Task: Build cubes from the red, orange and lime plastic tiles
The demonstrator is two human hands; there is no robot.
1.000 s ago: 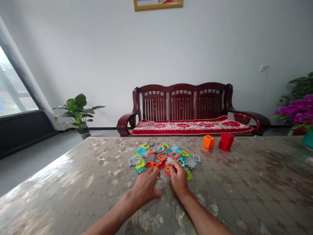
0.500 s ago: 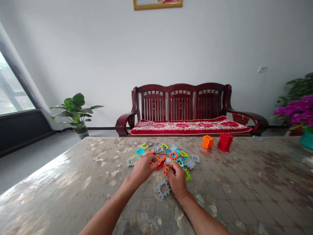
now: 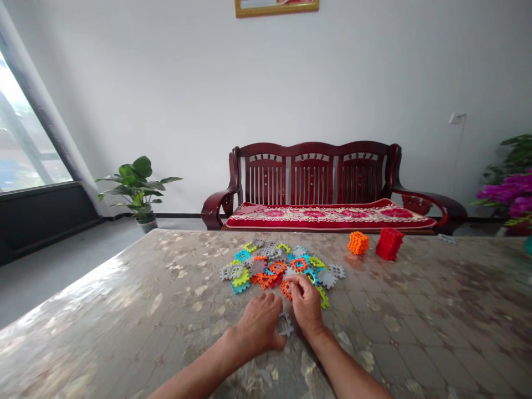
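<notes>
Loose plastic interlocking tiles with notched edges lie in a heap in front of me, among them a lime tile (image 3: 241,277) and an orange open-centred tile (image 3: 265,281). At the heap's near edge my right hand (image 3: 306,305) has its thumb and forefinger pinched at another orange tile (image 3: 285,290), partly covered by the fingers. Closer to me, my left hand (image 3: 261,322) is spread beside a grey square-frame tile (image 3: 286,325), thumb and fingers apart on its left side. Part of that grey tile is hidden by the hand.
On the right of the table (image 3: 174,332) stand an orange stack of tiles (image 3: 358,243) and a red stack (image 3: 389,244). A grey piece (image 3: 446,239) lies near the far edge. Behind is a wooden bench (image 3: 311,172); a potted plant (image 3: 141,188) stands left.
My left hand has left the heap and come back toward me to the grey frame tile. My right hand stays by the orange tile. The view has shifted slightly.
</notes>
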